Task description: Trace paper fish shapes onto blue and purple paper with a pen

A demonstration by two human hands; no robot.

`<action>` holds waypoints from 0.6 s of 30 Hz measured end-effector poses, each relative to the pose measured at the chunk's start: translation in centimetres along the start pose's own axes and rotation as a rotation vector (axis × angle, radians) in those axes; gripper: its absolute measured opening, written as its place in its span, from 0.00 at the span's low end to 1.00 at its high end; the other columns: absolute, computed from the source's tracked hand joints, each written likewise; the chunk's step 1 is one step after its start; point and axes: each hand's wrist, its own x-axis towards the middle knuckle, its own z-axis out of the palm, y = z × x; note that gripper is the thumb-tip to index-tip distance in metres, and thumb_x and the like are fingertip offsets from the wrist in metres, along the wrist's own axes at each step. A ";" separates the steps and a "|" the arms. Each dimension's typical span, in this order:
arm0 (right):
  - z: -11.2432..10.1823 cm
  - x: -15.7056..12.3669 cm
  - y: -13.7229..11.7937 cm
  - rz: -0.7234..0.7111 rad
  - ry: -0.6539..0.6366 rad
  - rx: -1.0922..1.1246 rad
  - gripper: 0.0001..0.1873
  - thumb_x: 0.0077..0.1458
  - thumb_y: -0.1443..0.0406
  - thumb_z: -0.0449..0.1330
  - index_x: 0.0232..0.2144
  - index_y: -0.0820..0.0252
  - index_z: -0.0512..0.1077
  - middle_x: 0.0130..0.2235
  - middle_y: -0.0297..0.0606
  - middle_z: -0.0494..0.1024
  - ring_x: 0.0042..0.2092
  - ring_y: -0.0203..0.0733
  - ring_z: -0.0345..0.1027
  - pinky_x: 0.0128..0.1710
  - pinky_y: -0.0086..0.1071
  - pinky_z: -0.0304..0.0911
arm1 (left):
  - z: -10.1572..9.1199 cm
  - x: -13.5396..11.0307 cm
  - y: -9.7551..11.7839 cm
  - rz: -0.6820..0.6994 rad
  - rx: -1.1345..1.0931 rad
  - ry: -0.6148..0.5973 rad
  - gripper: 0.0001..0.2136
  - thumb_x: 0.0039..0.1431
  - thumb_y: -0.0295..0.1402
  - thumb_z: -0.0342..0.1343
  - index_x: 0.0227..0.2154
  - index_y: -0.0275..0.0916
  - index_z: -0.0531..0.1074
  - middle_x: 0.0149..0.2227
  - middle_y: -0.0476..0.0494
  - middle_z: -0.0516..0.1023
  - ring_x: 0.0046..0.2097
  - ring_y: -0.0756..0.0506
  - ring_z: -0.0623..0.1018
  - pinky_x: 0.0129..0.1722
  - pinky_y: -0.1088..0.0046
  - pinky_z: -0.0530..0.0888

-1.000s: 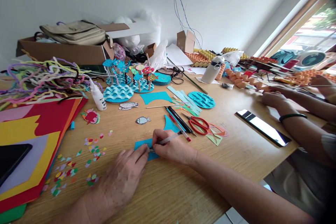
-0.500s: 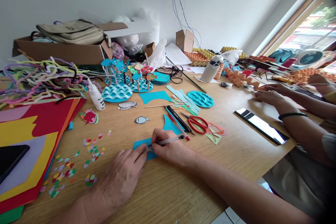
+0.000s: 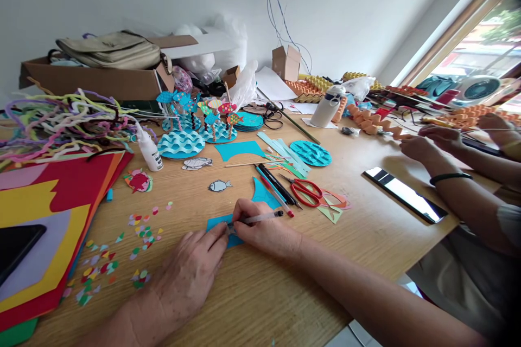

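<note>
My right hand (image 3: 266,233) is closed round a pen (image 3: 263,217) with a clear barrel and a dark cap end; its tip is hidden behind my fingers. Under it lies a small piece of blue paper (image 3: 215,222). A small grey fish cutout (image 3: 232,229) rests on that paper, partly covered by my fingers. My left hand (image 3: 189,265) lies flat on the table, fingertips pressing on the cutout and the paper. Just beyond are a white paper fish (image 3: 220,185) and a second fish cutout (image 3: 197,163). Red-handled scissors (image 3: 307,193) lie right of my right hand, beside several pens (image 3: 279,184).
Left are stacked coloured sheets (image 3: 69,190), paper confetti (image 3: 101,265) and a glue bottle (image 3: 148,146). Pipe cleaners (image 3: 69,119) and blue fish models (image 3: 217,124) stand behind. At right are a phone (image 3: 405,195) and another person's hands (image 3: 423,146).
My right hand and the pen have shifted very slightly left; my left hand stays put. The other person's hands at right have drawn together and moved a little right.
</note>
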 end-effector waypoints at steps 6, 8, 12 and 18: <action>-0.2 0.1 0.1 -0.008 -0.013 -0.028 0.06 0.42 0.74 0.55 0.22 0.60 0.63 0.21 0.26 0.65 0.23 0.29 0.55 0.21 0.22 0.49 | 0.4 -0.2 -0.1 -0.006 -0.011 0.022 0.18 0.59 0.21 0.43 0.51 0.34 0.66 0.52 0.38 0.70 0.44 0.39 0.73 0.41 0.56 0.73; -0.3 0.1 0.0 -0.012 -0.029 -0.026 0.06 0.42 0.73 0.55 0.22 0.60 0.63 0.20 0.26 0.64 0.22 0.29 0.55 0.21 0.22 0.48 | 0.6 -0.3 -0.2 0.002 -0.007 0.030 0.19 0.59 0.20 0.43 0.51 0.34 0.65 0.53 0.38 0.69 0.44 0.39 0.73 0.42 0.56 0.73; -0.7 0.3 -0.1 0.002 -0.081 -0.002 0.06 0.42 0.73 0.55 0.22 0.59 0.63 0.20 0.25 0.63 0.22 0.29 0.54 0.20 0.22 0.48 | 0.4 -0.2 -0.2 0.011 0.003 0.040 0.18 0.58 0.20 0.44 0.51 0.33 0.66 0.52 0.38 0.70 0.44 0.39 0.74 0.41 0.57 0.74; -0.8 0.3 -0.1 0.007 -0.083 0.008 0.06 0.42 0.74 0.55 0.22 0.60 0.63 0.20 0.26 0.63 0.23 0.29 0.54 0.20 0.22 0.48 | 0.2 0.1 0.0 0.028 0.000 0.091 0.18 0.57 0.20 0.45 0.49 0.34 0.67 0.49 0.38 0.72 0.43 0.40 0.75 0.40 0.58 0.75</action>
